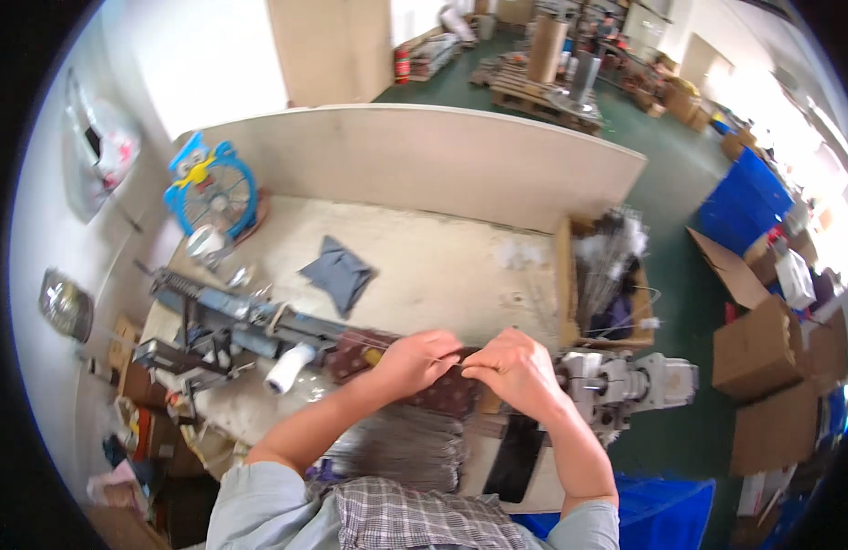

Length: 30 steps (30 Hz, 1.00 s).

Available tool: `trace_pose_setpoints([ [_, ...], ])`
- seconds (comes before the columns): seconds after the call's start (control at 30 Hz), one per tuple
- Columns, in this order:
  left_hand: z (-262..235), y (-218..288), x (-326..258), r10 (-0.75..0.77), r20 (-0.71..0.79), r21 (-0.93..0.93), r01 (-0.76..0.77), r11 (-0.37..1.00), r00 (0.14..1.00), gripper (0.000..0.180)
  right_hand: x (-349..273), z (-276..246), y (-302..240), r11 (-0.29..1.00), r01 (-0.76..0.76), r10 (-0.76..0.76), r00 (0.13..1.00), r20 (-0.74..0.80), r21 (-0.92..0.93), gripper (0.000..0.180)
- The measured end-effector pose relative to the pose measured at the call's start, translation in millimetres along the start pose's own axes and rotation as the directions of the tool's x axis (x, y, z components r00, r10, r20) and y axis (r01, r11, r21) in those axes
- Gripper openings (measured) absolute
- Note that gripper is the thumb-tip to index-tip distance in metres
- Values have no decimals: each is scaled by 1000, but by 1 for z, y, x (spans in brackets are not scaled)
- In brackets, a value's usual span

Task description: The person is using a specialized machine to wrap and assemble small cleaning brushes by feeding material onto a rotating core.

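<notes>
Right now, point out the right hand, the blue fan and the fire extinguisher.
Right hand [519, 369], head view: back of hand.
Blue fan [219, 199], head view: front grille.
Fire extinguisher [402, 68], head view: red body.

The floor [667, 211] is green. At the back, a white wall [204, 55] stands next to a tall tan panel [328, 50]. A pale board [415, 151] runs along the far edge of the bench [433, 275]. Bright white light [813, 101] glows on the right.
</notes>
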<state>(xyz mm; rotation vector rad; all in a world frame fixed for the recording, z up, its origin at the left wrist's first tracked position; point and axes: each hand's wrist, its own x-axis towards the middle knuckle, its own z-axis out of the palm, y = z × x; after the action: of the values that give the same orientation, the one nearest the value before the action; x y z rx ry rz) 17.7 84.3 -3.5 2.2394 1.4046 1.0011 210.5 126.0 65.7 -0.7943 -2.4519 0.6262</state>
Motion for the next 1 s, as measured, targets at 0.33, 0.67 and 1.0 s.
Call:
trace_pose_setpoints([
  [0.33, -72, 19, -161, -838, 0, -883, 393, 256, 546, 29, 81, 106, -67, 994, 108, -108, 994, 34, -9, 11],
  [0.67, -69, -7, -129, -844, 60, -220, 832, 509, 532, 49, 83, 106, -82, 991, 78, -63, 989, 138, -111, 9],
  [1.0, -33, -3, -116, -834, 81, -948, 300, 105, 546, 12, 23, -19, -198, 691, 722, -698, 680, -224, 34, 42],
])
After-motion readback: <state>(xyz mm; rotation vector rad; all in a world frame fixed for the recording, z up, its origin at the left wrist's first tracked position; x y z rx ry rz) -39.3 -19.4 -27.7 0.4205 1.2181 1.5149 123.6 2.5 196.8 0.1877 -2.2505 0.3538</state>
